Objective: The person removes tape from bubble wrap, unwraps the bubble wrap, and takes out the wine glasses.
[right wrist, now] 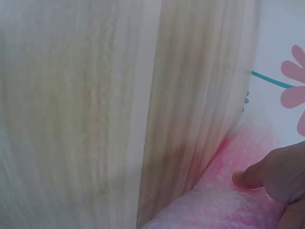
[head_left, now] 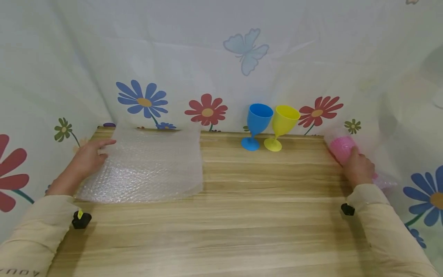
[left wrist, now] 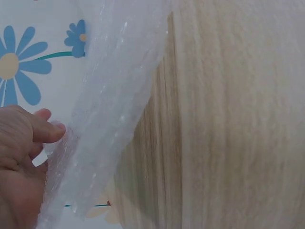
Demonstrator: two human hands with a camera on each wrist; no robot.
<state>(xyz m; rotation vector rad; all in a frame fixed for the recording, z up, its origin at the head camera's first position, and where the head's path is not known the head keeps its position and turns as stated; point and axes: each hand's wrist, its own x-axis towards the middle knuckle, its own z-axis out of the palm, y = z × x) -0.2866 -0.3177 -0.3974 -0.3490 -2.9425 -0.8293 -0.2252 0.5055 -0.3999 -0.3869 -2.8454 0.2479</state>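
Note:
A sheet of clear bubble wrap lies over the far left of the wooden table, its left side lifted in the left wrist view. My left hand holds that left edge, with thumb and fingers around the plastic. At the table's far right, my right hand grips a pink goblet rolled in bubble wrap. The thumb presses on the wrapped bundle in the right wrist view. A blue goblet and a yellow goblet stand upright side by side near the back edge.
The wooden table reaches back to a flower-print curtain that also closes in both sides. One black clip sits at the left table edge, another black clip at the right. Something small and purple shows at the back left corner.

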